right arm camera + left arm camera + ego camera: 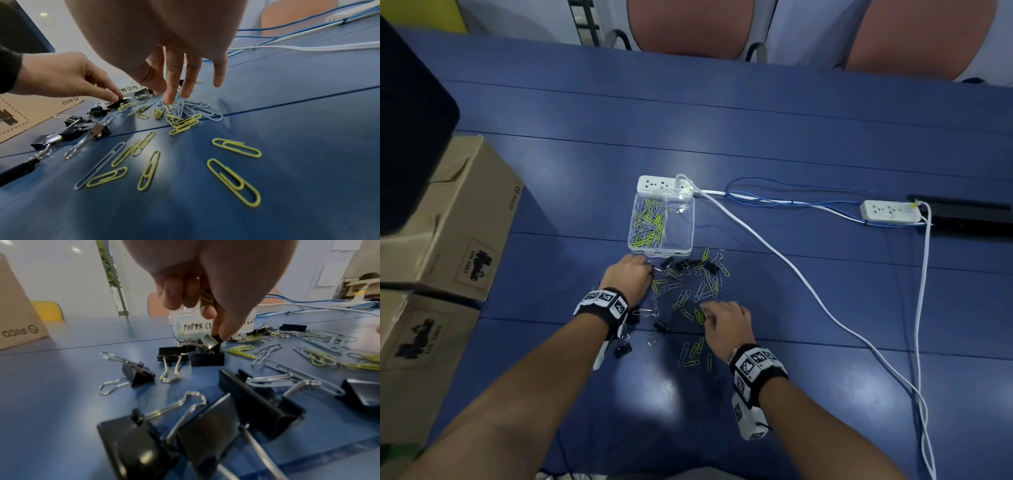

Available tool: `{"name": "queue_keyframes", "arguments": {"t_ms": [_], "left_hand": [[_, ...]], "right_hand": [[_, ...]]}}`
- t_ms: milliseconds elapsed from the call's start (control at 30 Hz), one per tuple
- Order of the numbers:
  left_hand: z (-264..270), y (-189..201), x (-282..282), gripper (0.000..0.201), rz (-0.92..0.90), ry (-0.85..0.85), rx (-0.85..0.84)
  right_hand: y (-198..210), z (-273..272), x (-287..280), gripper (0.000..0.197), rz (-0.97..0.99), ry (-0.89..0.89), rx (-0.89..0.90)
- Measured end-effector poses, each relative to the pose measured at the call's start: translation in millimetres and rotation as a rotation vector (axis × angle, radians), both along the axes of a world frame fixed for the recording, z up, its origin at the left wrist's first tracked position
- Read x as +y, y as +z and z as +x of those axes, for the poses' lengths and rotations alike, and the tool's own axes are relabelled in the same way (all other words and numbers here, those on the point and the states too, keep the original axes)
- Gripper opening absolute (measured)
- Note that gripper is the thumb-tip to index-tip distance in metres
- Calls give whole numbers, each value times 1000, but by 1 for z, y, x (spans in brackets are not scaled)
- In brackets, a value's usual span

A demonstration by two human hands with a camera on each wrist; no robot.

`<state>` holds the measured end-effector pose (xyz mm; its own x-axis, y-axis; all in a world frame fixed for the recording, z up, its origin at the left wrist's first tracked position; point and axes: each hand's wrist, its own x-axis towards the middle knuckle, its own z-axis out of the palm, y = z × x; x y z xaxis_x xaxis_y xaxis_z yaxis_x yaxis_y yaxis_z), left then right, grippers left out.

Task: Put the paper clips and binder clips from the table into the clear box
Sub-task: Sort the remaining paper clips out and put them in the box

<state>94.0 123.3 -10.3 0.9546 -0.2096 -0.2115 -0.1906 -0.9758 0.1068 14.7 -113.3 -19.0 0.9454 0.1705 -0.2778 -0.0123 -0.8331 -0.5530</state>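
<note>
Black binder clip (212, 341) pinched in left hand (627, 274) just short of the clear box (661, 224) (gathering step); right hand (727, 323) spread, released over paper clips (185, 112) — next, lift and drop.

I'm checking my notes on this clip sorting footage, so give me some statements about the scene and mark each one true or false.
1. The clear box holds paper clips on one side only. True.
2. The left hand pinches a black binder clip. True.
3. The right hand grips a power strip. False: its fingers are spread over loose paper clips and hold nothing.
4. All binder clips are in the box. False: many lie on the blue table.
5. The cardboard boxes stand right of the hands. False: left.
</note>
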Motion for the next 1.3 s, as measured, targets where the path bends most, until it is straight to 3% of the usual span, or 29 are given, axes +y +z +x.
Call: {"name": "queue_keyframes", "arguments": {"t_ms": [133, 300, 667, 767, 900, 1067, 1167, 1300], "left_hand": [[-1, 0, 3, 25, -5, 80, -23], [-10, 1, -5, 12, -55, 133, -6], [-30, -7, -36, 25, -126, 162, 85], [-33, -8, -31, 37, -172, 245, 82], [-33, -11, -30, 46, -168, 219, 109], [-33, -13, -30, 40, -289, 266, 86], [-34, -14, -30, 31, -254, 350, 94], [-34, -15, -36, 20, -287, 301, 141]], "right_hand": [[-2, -1, -3, 37, -4, -11, 8], [-2, -3, -3, 37, -22, -7, 17], [0, -3, -5, 35, -9, -25, 1], [1, -3, -7, 34, 0, -39, 0], [2, -2, -7, 34, 3, -36, -2], [2, -2, -8, 33, 12, -51, -17], [1, -2, -9, 32, 2, -53, -14], [2, -2, -9, 32, 10, -50, -16]]}}
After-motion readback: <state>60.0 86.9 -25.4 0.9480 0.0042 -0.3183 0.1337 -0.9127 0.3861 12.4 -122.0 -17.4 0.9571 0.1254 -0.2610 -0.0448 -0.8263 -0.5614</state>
